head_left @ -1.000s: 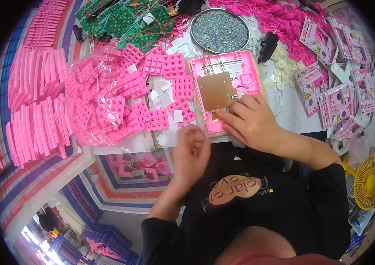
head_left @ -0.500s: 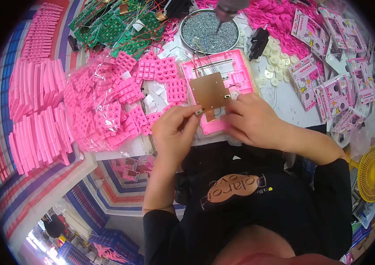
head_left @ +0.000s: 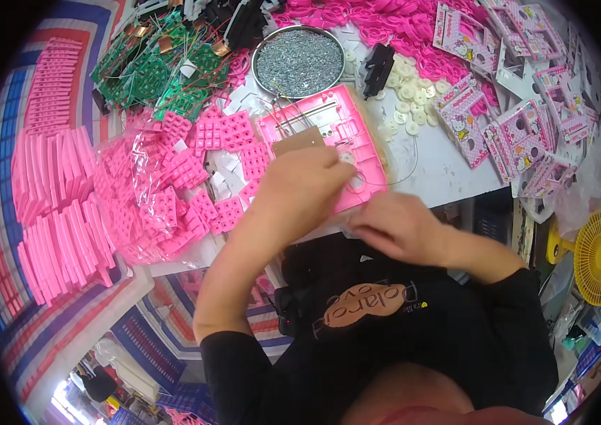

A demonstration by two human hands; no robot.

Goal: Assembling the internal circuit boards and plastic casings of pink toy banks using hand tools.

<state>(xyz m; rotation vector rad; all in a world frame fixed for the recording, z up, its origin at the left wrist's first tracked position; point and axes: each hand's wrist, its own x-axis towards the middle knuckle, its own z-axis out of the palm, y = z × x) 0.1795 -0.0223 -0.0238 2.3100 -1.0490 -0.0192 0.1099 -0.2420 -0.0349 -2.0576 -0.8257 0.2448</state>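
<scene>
Two bare hands work over a pink plastic case (head_left: 329, 145) in the head view. It is a flat, rectangular shell with round holes and thin metal wires across its upper part, lying on the white table (head_left: 449, 170) just below a round dish of small metal screws (head_left: 299, 62). The left hand (head_left: 304, 188) rests on it, fingers pinching a brown board (head_left: 299, 142) against it. The right hand (head_left: 396, 227) sits at the case's lower edge, fingers curled; whether it grasps anything cannot be told. Loose pink keypads (head_left: 194, 170) lie beside it.
</scene>
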